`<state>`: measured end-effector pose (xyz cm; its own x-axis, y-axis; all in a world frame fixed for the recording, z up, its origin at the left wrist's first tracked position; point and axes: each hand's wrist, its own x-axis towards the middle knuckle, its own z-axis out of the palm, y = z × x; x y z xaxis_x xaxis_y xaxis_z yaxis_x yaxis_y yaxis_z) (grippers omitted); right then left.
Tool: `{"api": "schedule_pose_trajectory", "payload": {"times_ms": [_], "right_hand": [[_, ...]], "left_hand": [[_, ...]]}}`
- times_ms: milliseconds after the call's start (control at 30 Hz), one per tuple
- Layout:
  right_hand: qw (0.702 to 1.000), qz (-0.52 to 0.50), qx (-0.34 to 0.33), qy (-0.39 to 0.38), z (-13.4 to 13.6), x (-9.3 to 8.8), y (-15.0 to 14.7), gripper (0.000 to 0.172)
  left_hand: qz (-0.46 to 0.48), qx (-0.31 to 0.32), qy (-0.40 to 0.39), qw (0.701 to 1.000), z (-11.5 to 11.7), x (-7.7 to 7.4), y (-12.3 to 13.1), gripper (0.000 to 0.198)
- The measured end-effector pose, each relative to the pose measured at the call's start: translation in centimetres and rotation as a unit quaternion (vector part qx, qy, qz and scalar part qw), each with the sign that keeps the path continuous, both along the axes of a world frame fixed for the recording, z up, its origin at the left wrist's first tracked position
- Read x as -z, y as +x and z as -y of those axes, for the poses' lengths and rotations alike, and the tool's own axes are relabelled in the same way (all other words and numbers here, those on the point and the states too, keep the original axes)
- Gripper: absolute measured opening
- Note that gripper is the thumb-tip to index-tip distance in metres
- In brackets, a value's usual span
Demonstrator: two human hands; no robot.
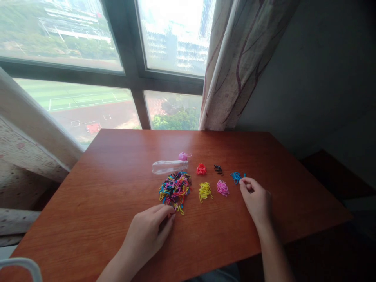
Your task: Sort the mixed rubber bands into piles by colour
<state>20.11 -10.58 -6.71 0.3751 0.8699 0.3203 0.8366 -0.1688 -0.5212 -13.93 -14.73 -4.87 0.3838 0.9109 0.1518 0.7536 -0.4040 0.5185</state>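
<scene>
A mixed heap of small coloured rubber bands (175,186) lies on the table. At its near edge is my left hand (151,225), fingers curled and thumb and forefinger nearly together beside a few loose bands; what they pinch is too small to make out. My right hand (257,197) is closed in a pinch at a small blue rubber band (244,175), beside the pile of blue bands (235,178). Between the hands are separate piles of yellow bands (205,191), pink bands (222,188), red bands (201,169) and black bands (218,169).
Behind the mixed heap, a clear plastic bottle (169,167) lies on its side, with a pink lid (182,156) next to its right end. The brown wooden table (96,188) meets a window at the back. Curtains (232,70) hang at both sides.
</scene>
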Motion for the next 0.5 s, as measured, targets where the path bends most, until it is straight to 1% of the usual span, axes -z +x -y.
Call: {"api": "schedule_pose_trajectory", "payload": {"times_ms": [67, 133, 200, 233, 333, 500], "right_hand": [[1.0, 0.004, 0.013, 0.002, 0.3, 0.1, 0.2, 0.04], [0.999, 0.013, 0.047, 0.001, 0.3, 0.4, 1.1, 0.038], [0.997, 0.026, 0.074, -0.019, 0.0, 0.7, 2.4, 0.038], [0.996, 0.033, 0.076, -0.037, -0.2, 0.8, 3.0, 0.038], [0.994, 0.051, 0.052, -0.082, -1.2, 1.2, 4.2, 0.034], [0.995, 0.061, 0.025, -0.08, -2.3, 1.4, 4.0, 0.021]], "left_hand": [[-0.001, 0.0, -0.003, 1.0, 0.0, 0.0, 0.0, 0.017], [-0.002, 0.0, -0.008, 1.0, 0.0, 0.0, 0.0, 0.018], [-0.006, 0.002, -0.011, 1.0, 0.0, 0.0, 0.0, 0.018], [-0.008, 0.003, -0.011, 1.0, 0.0, 0.0, 0.0, 0.018], [-0.013, 0.007, -0.007, 1.0, 0.0, 0.0, 0.0, 0.018], [-0.012, 0.006, -0.008, 1.0, 0.0, 0.0, -0.1, 0.018]]}}
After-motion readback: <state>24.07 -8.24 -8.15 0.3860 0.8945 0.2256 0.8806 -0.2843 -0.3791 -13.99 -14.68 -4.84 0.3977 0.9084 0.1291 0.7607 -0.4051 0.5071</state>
